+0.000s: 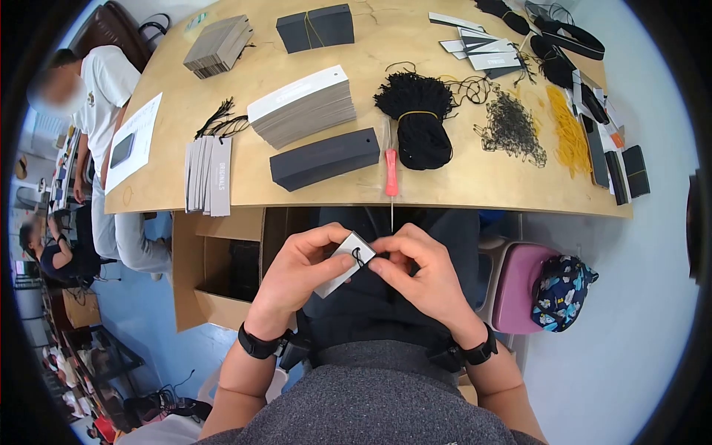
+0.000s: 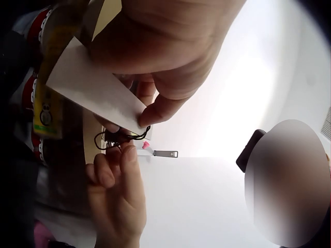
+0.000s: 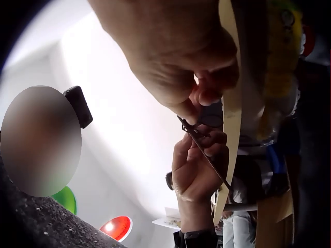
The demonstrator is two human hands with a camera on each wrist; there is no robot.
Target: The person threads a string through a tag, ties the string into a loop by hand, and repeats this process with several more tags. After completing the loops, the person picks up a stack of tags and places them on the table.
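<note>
My left hand (image 1: 293,271) grips a white hang tag (image 1: 334,282) between thumb and fingers, above my lap and just off the table's front edge. A thin black cord (image 1: 358,256) loops at the tag's upper corner. There the thumb and index finger of my right hand (image 1: 424,265) pinch the cord, as the left wrist view also shows with the cord (image 2: 139,136) below the tag (image 2: 92,85). Seen edge-on in the right wrist view, the tag (image 3: 208,159) lies between both hands. Part of the cord is hidden behind my fingertips.
On the wooden table (image 1: 460,178) lie tag stacks (image 1: 304,111), a dark stack (image 1: 325,159), corded tags (image 1: 208,176), black cord bundles (image 1: 423,133), safety pins (image 1: 512,130), yellow bands (image 1: 569,133) and a red-handled tool (image 1: 391,170) overhanging the edge. An open carton (image 1: 189,274) stands below; a person sits left.
</note>
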